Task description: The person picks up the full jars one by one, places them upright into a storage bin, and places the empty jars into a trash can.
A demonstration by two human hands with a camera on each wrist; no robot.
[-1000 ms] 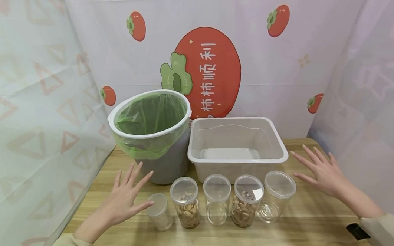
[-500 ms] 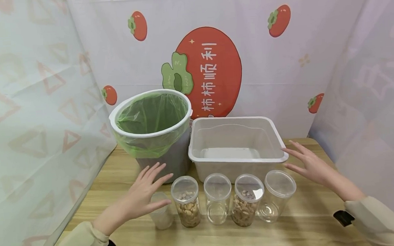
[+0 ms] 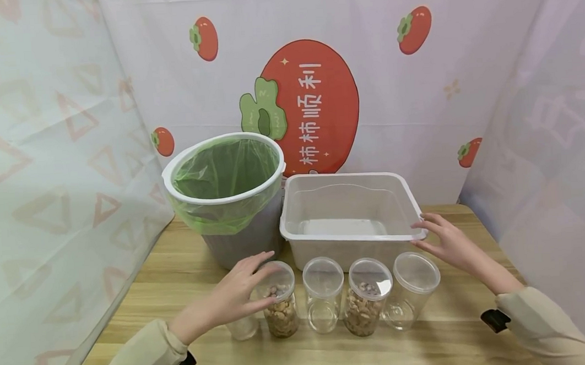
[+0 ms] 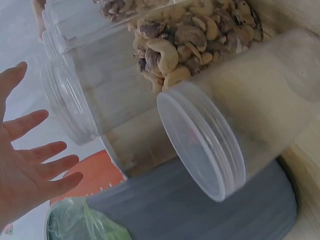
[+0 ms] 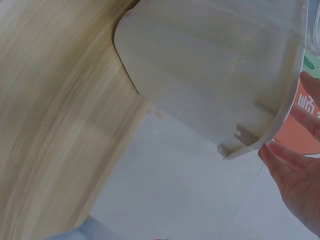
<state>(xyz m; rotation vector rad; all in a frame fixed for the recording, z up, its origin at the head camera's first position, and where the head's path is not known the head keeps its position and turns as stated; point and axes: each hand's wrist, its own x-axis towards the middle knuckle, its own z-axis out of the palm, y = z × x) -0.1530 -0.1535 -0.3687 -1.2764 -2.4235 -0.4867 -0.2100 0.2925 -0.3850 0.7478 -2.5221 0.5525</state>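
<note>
The left hand (image 3: 231, 296) spreads near a nut jar (image 3: 282, 318), front-left of the tub (image 3: 343, 252); the right hand (image 3: 449, 245), fingers parted, is at its right rim; backdrop (image 3: 393, 111) behind reads "柿柿顺利".

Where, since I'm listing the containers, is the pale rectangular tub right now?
In the head view, the pale tub stands behind the row of jars, just right of the green-lined bin, with the right hand at its right rim.

Wooden table (image 3: 331, 354), white backdrop (image 3: 387, 95) with 5 red fruits (image 3: 340, 105).
</note>
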